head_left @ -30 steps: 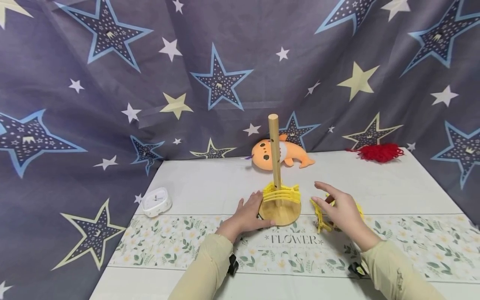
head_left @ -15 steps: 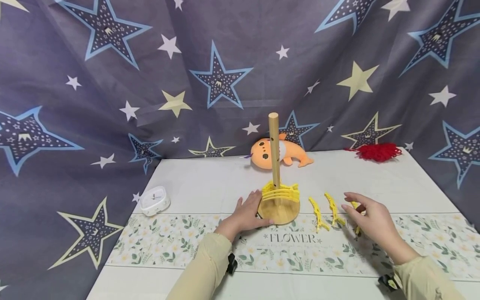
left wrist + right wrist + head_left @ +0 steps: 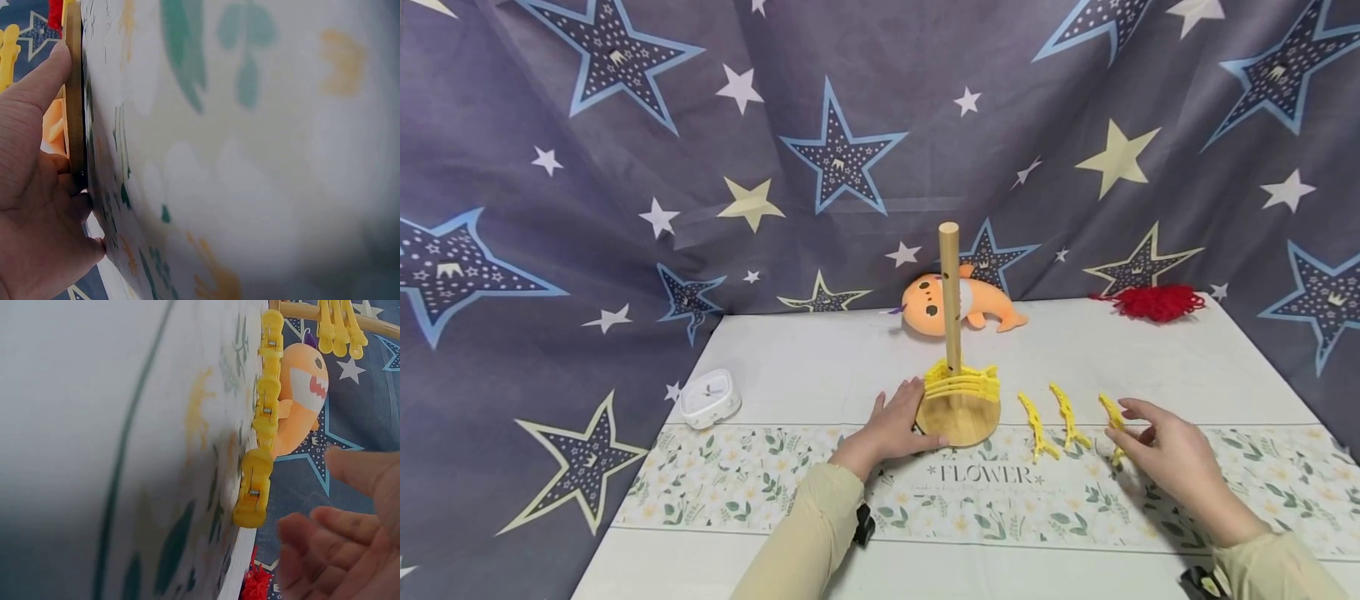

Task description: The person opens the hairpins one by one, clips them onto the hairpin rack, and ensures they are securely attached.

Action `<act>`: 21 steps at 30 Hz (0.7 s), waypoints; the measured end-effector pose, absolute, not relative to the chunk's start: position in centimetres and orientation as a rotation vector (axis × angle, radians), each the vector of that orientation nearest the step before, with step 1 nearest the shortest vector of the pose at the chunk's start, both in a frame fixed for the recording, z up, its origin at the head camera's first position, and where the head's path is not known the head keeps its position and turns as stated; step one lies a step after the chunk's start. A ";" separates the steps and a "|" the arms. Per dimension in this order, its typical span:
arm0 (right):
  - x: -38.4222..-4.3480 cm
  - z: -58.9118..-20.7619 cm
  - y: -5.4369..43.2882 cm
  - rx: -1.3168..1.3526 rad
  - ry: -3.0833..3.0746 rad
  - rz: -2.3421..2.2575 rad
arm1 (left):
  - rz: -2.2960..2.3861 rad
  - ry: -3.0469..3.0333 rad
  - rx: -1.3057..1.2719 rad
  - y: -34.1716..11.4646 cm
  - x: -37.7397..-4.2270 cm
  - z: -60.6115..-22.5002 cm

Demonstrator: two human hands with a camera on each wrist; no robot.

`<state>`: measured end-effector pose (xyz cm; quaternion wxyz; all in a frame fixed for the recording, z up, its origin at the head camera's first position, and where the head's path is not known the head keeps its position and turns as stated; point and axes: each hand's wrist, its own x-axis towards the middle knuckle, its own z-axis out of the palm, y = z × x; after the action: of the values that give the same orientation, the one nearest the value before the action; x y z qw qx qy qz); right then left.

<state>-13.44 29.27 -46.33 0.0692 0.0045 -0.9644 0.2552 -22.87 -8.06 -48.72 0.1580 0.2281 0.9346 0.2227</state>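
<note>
My left hand [image 3: 891,425] grips the edge of a round wooden base [image 3: 958,425], its thumb lying over the rim in the left wrist view. From that base rises a wooden post [image 3: 951,300], and several yellow spring clips [image 3: 962,386] cluster low around it. Three more clips lie apart to the right: one nearest the stand [image 3: 1035,427], a middle clip [image 3: 1067,417] and the rightmost clip [image 3: 1111,408]. Beside the rightmost one hovers my right hand [image 3: 1172,450], thumb and forefinger spread. The right wrist view shows its fingers apart from the nearest clip [image 3: 253,487].
Behind the post lies an orange plush shark [image 3: 925,308]. A white clock [image 3: 710,400] sits at the left edge of the table, and a red bundle of yarn [image 3: 1159,303] at the back right. A star-patterned curtain [image 3: 842,167] closes off the rear.
My right hand has moved right, from over the leftmost loose clip to beside the rightmost, uncovering the row of clips. The left hand has stayed on the base.
</note>
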 end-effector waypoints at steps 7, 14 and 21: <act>-13.4 -46.5 29.9 -0.049 -3.158 0.698 | 0.631 2.675 0.647 -8.0 -23.0 -48.9; -13.7 -46.8 30.1 -0.125 -3.296 0.618 | 0.626 2.670 0.645 -8.1 -23.1 -49.0; -13.8 -46.8 30.2 -0.093 -3.297 0.611 | 0.624 2.663 0.637 -8.0 -23.0 -48.8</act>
<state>-13.81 30.16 -46.84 -0.1064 -0.0275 -0.9773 0.1812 -22.97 -8.02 -48.77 0.1659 0.2237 0.9351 0.2190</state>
